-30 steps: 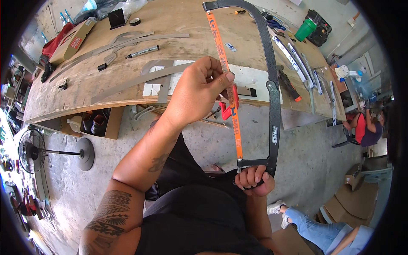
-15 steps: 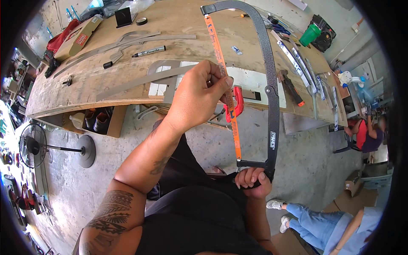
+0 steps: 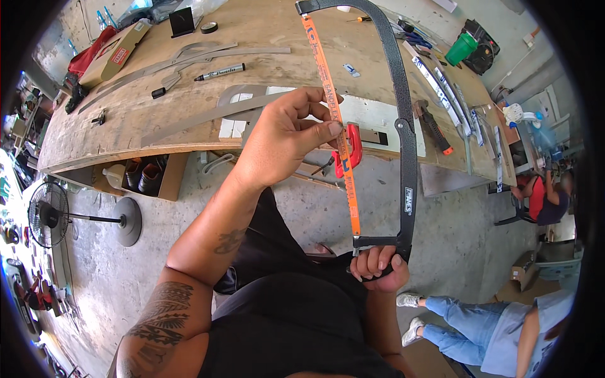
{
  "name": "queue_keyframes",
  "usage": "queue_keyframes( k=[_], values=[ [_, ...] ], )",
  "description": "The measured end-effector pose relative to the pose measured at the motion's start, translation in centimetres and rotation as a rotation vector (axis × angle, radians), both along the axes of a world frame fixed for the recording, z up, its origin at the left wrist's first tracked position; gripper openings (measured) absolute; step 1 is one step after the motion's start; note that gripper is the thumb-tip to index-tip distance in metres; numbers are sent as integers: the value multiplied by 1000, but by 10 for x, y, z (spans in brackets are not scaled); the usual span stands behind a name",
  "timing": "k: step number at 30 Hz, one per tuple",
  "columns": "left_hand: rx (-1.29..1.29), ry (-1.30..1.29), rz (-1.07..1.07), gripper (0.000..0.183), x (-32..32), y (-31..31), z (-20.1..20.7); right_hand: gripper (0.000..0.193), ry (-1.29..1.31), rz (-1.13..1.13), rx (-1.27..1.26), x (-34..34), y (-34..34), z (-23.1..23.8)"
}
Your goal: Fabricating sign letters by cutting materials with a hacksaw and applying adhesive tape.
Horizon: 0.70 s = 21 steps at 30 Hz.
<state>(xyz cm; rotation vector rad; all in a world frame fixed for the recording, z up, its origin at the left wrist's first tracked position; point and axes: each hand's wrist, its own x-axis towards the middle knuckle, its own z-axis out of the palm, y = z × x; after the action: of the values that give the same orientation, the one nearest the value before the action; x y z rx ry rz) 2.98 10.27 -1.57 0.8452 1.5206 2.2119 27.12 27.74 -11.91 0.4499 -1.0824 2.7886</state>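
Observation:
A hacksaw with a dark speckled frame stands upright before me, its top end farthest away. Its orange blade is stretched between the frame's two ends. My right hand is wrapped round the black handle at the near end. Partway along the blade, my left hand pinches it between thumb and fingers; some fingertips are hidden behind it. Behind the blade, a red clamp sits at the bench's front edge, by a white board. A long thin metal strip lies left of my left hand.
On the wooden bench lie a marker, a hammer, metal strips and a cardboard box. A standing fan is at left. One person in jeans is at lower right; another sits farther back.
The hacksaw and my right hand have shifted slightly right. My left hand still pinches the blade, with its fingers a little more spread. The person in jeans has moved slightly.

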Motion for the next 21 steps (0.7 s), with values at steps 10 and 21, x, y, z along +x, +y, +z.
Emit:
queue_keyframes(
  k=[10, 21],
  values=[
    [1, -24, 7, 36, 1, -5, 3, 35, -9, 52, -52, -3, 1, 2],
    [28, -4, 7, 36, 2, -7, 3, 37, -59, 63, -107, 0, 3, -1]
  ],
)
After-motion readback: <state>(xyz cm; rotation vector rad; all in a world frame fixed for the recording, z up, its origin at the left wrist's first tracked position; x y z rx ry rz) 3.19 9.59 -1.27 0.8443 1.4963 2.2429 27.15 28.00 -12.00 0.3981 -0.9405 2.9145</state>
